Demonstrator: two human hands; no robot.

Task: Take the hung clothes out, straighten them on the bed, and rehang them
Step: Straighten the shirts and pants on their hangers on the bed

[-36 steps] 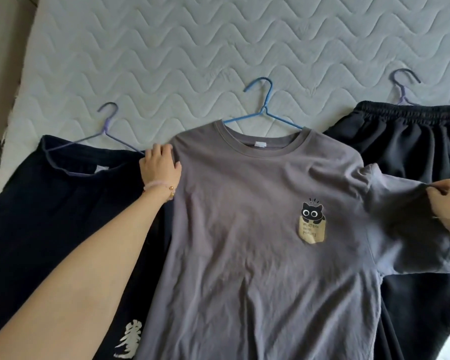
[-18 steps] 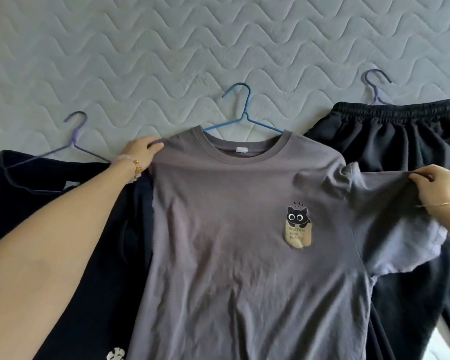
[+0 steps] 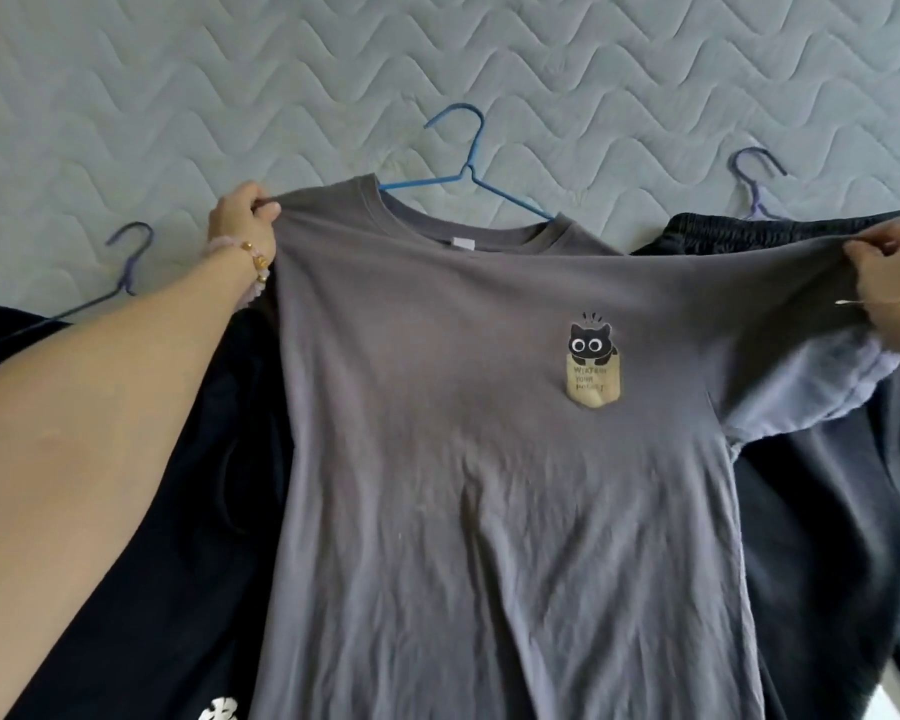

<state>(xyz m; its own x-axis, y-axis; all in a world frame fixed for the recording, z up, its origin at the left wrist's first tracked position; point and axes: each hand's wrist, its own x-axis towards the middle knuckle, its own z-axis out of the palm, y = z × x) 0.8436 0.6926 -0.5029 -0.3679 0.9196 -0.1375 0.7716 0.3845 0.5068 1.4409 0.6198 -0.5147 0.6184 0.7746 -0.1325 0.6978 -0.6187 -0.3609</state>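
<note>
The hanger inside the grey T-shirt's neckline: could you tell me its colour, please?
The hanger is blue, seen best in the head view.

Grey cat-print T-shirt [image 3: 489, 459] — stretched flat, blue hanger [image 3: 468, 168]

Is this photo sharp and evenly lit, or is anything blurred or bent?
Head view: soft, even light, no glare on the grey T-shirt; lettering under its cat print is soft, hard to read; the right hand at the edge looks slightly smeared; the wide lens enlarges the near left forearm.

Shirt [image 3: 489, 485] hem cut off; pocket lettering [image 3: 591, 379] blurred, perhaps "YOUR".
</note>
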